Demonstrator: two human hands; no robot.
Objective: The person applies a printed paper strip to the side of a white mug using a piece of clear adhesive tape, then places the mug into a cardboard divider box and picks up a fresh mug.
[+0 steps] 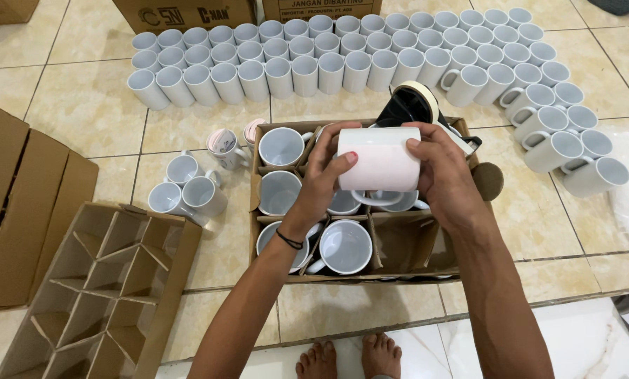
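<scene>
A white mug (379, 160) is gripped sideways at frame centre — left hand (326, 175) and right hand (442, 168) closed around its ends — above a divided cardboard box (405, 245) of mugs.

Both hands, left hand (326, 172) and right hand (442, 172), raised, fingers curled inward.

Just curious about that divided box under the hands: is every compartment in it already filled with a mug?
No: the cardboard box has a bare compartment at its right front, beside the white mugs, and both hands hold another mug above it.
</scene>
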